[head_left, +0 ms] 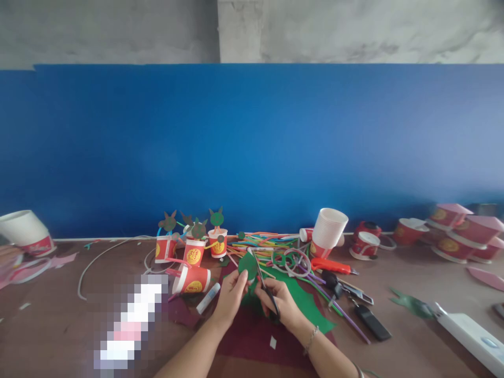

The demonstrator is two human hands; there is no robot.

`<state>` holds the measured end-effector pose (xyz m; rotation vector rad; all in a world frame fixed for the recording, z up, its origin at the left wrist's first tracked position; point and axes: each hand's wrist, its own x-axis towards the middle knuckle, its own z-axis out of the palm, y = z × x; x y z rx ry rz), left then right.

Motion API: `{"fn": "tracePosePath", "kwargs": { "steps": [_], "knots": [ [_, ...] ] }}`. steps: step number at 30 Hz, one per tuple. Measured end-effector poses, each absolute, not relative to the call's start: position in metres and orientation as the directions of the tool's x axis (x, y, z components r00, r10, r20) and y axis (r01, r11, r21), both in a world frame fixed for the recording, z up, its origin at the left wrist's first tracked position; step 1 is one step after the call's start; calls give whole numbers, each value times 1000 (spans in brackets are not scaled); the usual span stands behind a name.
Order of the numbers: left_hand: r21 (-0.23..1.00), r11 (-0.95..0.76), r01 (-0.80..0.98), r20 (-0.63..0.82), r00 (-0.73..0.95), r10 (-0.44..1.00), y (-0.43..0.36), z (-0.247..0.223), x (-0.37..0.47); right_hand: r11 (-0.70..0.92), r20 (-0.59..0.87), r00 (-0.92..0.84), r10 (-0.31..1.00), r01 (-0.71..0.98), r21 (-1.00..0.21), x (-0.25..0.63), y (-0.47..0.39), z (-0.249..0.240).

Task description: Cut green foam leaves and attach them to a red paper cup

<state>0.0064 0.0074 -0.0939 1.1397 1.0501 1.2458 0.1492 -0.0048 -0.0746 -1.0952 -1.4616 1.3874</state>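
Between the thumb and fingers of my left hand (231, 296) is a rounded green paper piece (247, 265), held up over the table. My right hand (281, 304) grips black-handled scissors (268, 294), whose blades point up and away and lie along the right edge of the green piece. Below both hands, a larger green sheet (311, 302) rests on a dark red sheet (252, 341). A small white scrap (273, 342) lies on the dark red sheet. To the left of my left hand is a glue stick (208, 298).
Red cups with paper animal heads (194, 253) stand at the left, one cup (191, 279) on its side. Colourful sticks (263, 242) lie behind my hands. Rightward are stacked cups (329, 231), an orange cutter (333, 266) and keys (334, 287). Another person's hand (8, 257) shows far left.
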Motion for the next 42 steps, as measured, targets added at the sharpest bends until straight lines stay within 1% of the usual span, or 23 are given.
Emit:
{"fn": "tracePosePath", "kwargs": {
  "steps": [15, 26, 33, 35, 39, 42],
  "knots": [
    [989, 4, -148, -8, -23, 1000, 7, -91, 6, 3, -21, -300, 954, 80, -997, 150, -5, -72],
    [984, -7, -177, -5, -68, 998, 8, -93, 6, 8, -23, -306, 952, 98, -995, 150, -6, -70],
    [977, 2, -212, -31, -130, 991, 9, -90, 7, 12, -25, -302, 953, 121, -993, 150, -5, -73],
    [976, 0, -219, -22, -101, 995, 8, -87, 8, 13, -20, -296, 955, 111, -994, 149, -5, -73],
    [983, -20, -184, 27, 38, 999, 5, -84, 8, 15, -14, -298, 955, 95, -995, 149, -5, -73],
    [978, -7, -210, 11, 17, 1000, 5, -84, 10, 16, -14, -326, 945, 90, -996, 149, -5, -74]
  ]
}}
